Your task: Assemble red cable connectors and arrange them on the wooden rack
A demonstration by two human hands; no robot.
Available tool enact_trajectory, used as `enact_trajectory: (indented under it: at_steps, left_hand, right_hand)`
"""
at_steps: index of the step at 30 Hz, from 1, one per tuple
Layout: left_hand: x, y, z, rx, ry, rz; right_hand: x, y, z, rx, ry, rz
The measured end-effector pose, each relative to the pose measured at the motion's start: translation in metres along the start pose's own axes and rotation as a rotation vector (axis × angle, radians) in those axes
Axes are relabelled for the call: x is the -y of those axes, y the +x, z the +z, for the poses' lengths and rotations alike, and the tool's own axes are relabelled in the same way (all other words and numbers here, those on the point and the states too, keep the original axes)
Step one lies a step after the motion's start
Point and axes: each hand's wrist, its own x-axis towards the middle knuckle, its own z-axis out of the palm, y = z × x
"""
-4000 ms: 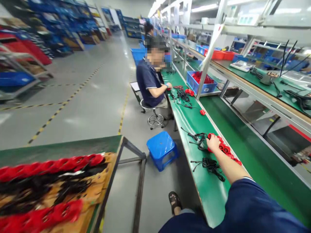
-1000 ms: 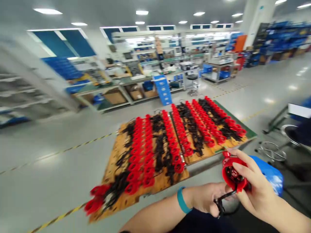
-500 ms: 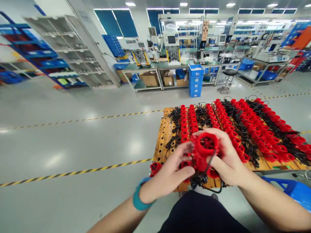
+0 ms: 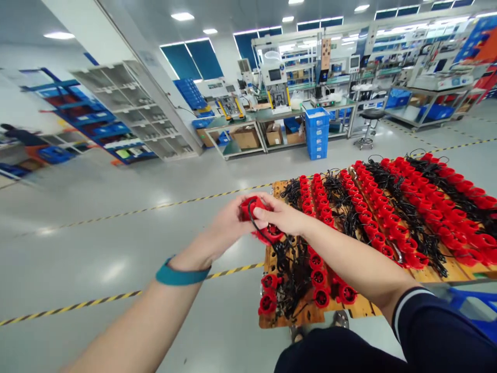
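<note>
My left hand (image 4: 229, 220), with a teal band on its wrist, is closed round a red plastic housing (image 4: 267, 235) with a black cable. My right hand (image 4: 282, 216) grips the same housing from the other side, its thumb across the top by the cable. Fingers cover much of the piece, so its full shape is hidden. The housing is held above the left edge of a wooden board (image 4: 267, 324), with its cable bundle (image 4: 280, 256) hanging below. Several similar red housings (image 4: 319, 277) stand in rows on that board, below my right forearm.
Black cable bundles (image 4: 415, 241) lie between the red rows. At the right is a blue plastic stool-like object (image 4: 476, 305). Stacked blue crates (image 4: 317, 135), a stool (image 4: 368, 124) and machine benches stand farther back. Grey shelves (image 4: 135, 111) and a person (image 4: 23, 135) are at the left.
Both hands have carried the red housing left, from over the rows to the board's left edge. My left hand, loosely beside it before, is now closed round it. The view has shifted left.
</note>
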Motion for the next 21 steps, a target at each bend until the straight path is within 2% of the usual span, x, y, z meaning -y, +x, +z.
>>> enact_trajectory:
  at_steps: [3, 7, 9, 12, 14, 16, 18, 21]
  left_hand:
    - [0.003, 0.046, -0.025, -0.036, -0.026, 0.057]
    - [0.009, 0.096, -0.047, -0.169, -0.145, 0.171]
    - [0.022, 0.105, -0.053, -0.271, -0.08, 0.254]
    - [0.064, 0.094, -0.053, -0.346, 0.155, 0.307]
    - [0.103, 0.073, -0.047, -0.276, 0.329, 0.234]
    - [0.147, 0.048, -0.037, -0.09, 0.45, 0.087]
    - [0.191, 0.026, -0.025, 0.099, 0.458, -0.055]
    - [0.245, 0.003, -0.008, 0.266, 0.367, -0.119]
  right_hand:
    - [0.008, 0.046, -0.029, -0.054, -0.104, 0.039]
    - [0.029, 0.1, -0.076, -0.112, -0.434, -0.025]
    - [0.026, 0.111, -0.096, -0.127, -0.569, -0.028]
    - [-0.008, 0.107, -0.118, -0.125, -0.625, 0.033]
    - [-0.044, 0.094, -0.127, -0.139, -0.635, 0.152]
    - [-0.082, 0.079, -0.131, -0.148, -0.656, 0.301]
    - [-0.115, 0.065, -0.129, -0.115, -0.69, 0.43]
    - [-0.152, 0.052, -0.116, 0.015, -0.758, 0.573]
